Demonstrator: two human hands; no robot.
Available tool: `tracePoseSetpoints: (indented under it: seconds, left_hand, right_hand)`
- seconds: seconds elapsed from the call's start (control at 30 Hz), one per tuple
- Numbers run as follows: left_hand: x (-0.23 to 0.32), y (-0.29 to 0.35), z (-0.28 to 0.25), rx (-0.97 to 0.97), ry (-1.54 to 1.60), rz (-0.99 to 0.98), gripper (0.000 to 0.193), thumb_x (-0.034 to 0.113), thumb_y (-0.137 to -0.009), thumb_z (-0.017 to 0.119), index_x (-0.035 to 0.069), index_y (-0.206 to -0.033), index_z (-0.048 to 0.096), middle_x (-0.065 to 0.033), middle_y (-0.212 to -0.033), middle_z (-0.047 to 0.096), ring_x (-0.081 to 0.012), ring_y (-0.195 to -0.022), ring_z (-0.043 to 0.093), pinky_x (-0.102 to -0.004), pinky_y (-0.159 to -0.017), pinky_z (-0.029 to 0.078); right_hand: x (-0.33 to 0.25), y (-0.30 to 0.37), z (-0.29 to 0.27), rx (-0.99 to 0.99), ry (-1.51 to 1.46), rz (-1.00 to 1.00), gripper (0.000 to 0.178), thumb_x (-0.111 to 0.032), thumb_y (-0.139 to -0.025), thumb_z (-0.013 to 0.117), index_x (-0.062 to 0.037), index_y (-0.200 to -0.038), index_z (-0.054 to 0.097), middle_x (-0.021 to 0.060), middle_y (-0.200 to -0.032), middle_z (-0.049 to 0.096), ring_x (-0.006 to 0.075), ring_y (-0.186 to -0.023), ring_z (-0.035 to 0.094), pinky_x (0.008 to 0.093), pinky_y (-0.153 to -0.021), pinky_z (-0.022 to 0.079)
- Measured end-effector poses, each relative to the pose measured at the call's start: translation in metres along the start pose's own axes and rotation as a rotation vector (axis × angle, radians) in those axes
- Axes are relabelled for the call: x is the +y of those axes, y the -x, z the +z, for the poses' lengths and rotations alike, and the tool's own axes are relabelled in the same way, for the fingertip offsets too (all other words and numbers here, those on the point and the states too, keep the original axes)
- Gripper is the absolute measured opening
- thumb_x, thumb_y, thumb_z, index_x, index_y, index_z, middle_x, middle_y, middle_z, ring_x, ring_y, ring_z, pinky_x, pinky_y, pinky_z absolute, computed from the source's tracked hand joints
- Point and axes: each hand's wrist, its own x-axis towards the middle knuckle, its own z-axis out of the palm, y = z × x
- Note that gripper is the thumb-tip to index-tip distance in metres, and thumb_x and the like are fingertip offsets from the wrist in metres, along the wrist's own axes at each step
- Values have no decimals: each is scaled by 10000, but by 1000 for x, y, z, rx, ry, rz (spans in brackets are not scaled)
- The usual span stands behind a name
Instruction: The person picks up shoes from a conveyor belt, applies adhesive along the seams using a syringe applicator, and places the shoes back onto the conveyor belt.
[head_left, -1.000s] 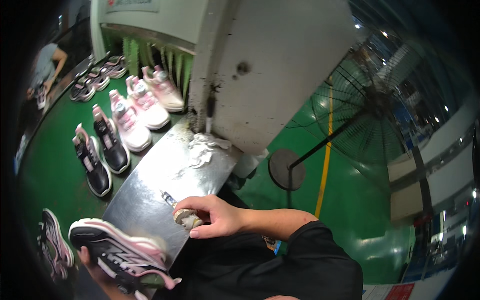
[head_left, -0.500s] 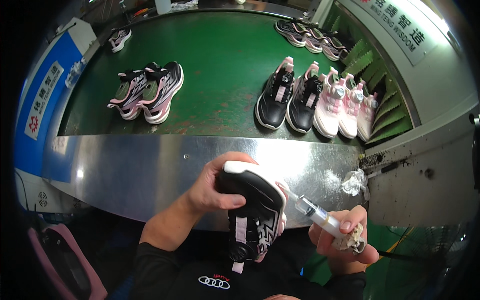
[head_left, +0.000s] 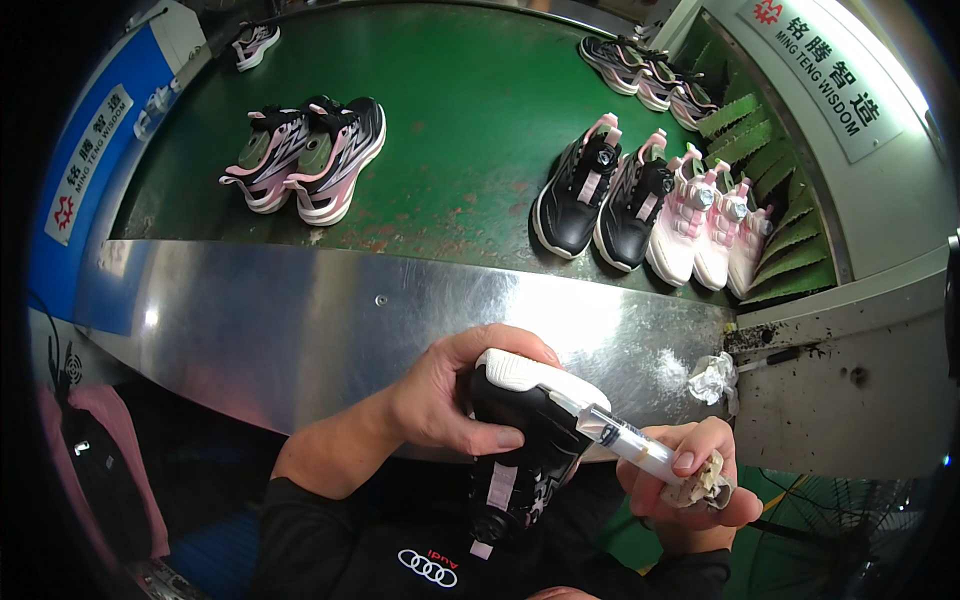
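Observation:
My left hand grips a black sneaker with a white sole and pink strap, its toe tilted up and away from me. The thumb presses on the upper, and the fingers pass behind the sole. In my right hand is a clear syringe with whitish contents, held together with a crumpled wad of tissue. The syringe's tip meets the seam between the white sole and the black upper near the toe; the exact contact point is small and partly blurred.
A steel ledge runs in front of the green belt. Black sneakers and white-pink sneakers stand at right, near green flaps. Another pair stands at left. Crumpled paper lies by a black marker.
The sneaker has turned and shifted slightly right, showing more of its toe sole. The syringe tip has come from beside the shoe's edge onto the sole seam. The whole view has tilted a little.

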Motion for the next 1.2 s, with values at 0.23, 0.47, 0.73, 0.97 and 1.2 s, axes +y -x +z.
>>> tracePoseSetpoints:
  seconds: [0.23, 0.47, 0.73, 0.97, 1.2]
  left_hand:
    - [0, 2, -1, 10, -6, 2, 570, -33, -663, 724, 14, -1188, 508, -88, -1118, 563, -171, -1055, 545, -315, -914, 438]
    - [1, 4, -3, 59, 35, -34, 576, -25, -660, 711, 14, -1195, 504, -85, -1118, 566, -166, -1058, 542, -316, -923, 429]
    - [0, 0, -8, 190, 37, -132, 604, 56, -622, 737, 32, -1184, 518, -72, -1051, 604, -159, -996, 576, -311, -896, 457]
    - [-6, 1, -17, 352, 99, -166, 685, 106, -605, 742, 45, -1232, 474, -81, -1086, 592, -205, -1026, 580, -344, -912, 475]
    - [-9, -4, -18, 392, -29, -187, 644, 289, -653, 689, -57, -1144, 459, -268, -1005, 592, -352, -891, 625, -413, -794, 526]
  right_hand:
    - [-3, 0, 1, 3, 45, -4, 647, -500, -743, 719, 40, -1067, 569, 162, -826, 639, 269, -763, 614, 391, -739, 458]
    - [2, 7, -5, -21, 58, -35, 617, -458, -747, 733, 45, -1066, 574, 136, -819, 643, 266, -759, 615, 379, -705, 459]
    - [7, 25, -14, 90, 157, -17, 610, -479, -737, 734, 15, -1063, 588, 139, -790, 598, 243, -733, 596, 318, -645, 461]
    - [18, 40, -29, 73, 199, -8, 608, -469, -748, 728, 19, -1081, 586, 142, -814, 570, 239, -738, 595, 305, -639, 463]
    - [31, 50, -38, 56, 184, -29, 595, -427, -749, 743, 33, -1089, 582, 153, -837, 605, 218, -754, 583, 298, -645, 439]
